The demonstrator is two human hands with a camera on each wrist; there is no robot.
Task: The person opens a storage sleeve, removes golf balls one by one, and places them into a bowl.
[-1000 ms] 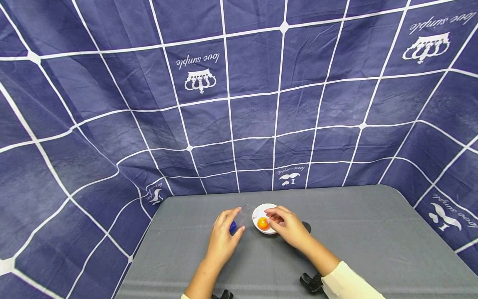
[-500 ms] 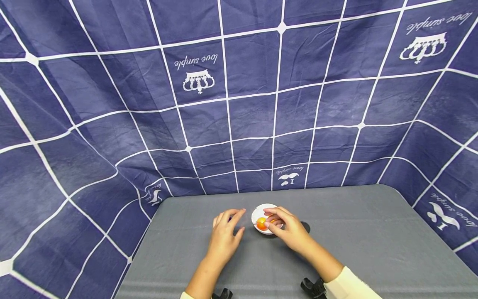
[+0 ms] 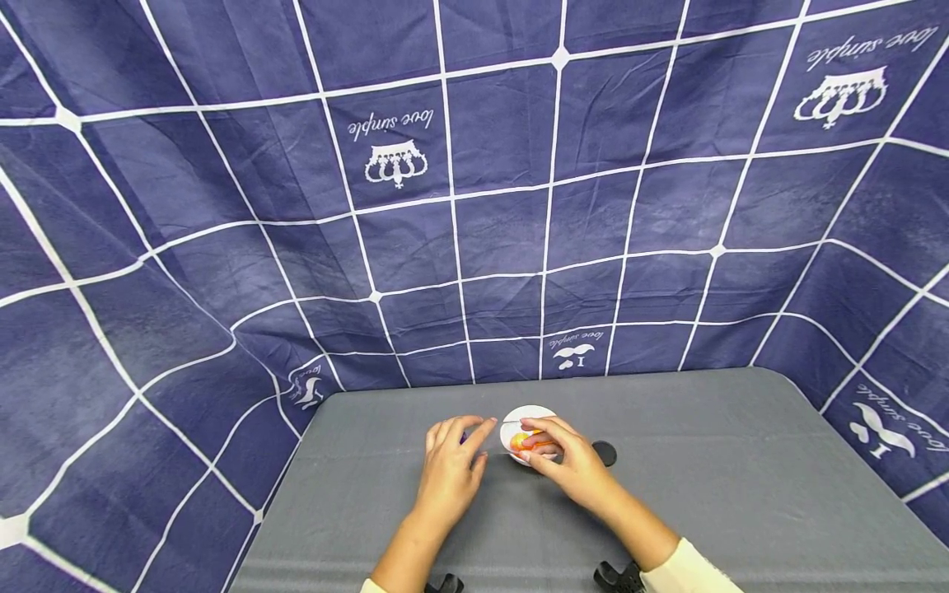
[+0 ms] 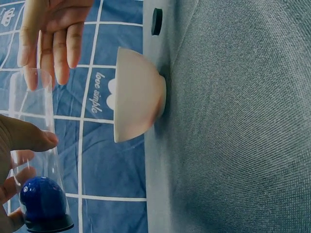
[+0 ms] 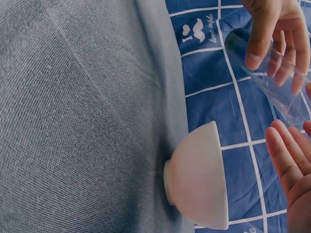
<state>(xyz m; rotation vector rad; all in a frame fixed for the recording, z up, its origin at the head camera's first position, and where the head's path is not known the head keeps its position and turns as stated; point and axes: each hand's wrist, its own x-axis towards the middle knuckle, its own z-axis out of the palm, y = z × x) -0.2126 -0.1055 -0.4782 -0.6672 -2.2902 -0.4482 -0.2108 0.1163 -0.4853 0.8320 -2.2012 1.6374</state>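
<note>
My left hand (image 3: 449,471) grips a clear tube (image 4: 34,104) above the table, left of a white bowl (image 3: 528,414). Inside the tube's far-left end is a blue ball (image 4: 43,196), with a dark cap (image 4: 48,224) at that end. The tube's other end points toward my right hand (image 3: 567,461). Above the bowl, my right hand has its fingers extended near the tube's mouth, as the left wrist view shows. Partly hidden behind those fingers, orange (image 3: 517,442) shows in the bowl. Both wrist views show the bowl only from its side.
A black round disc (image 3: 605,454) lies on the grey table (image 3: 712,478) right of the bowl. Blue cloth (image 3: 504,239) with white lines hangs behind the table and at both sides.
My left hand has turned and shifted slightly right, and the tube is now barely visible in the head view. My right hand has moved a little left, covering more of the orange in the bowl.
</note>
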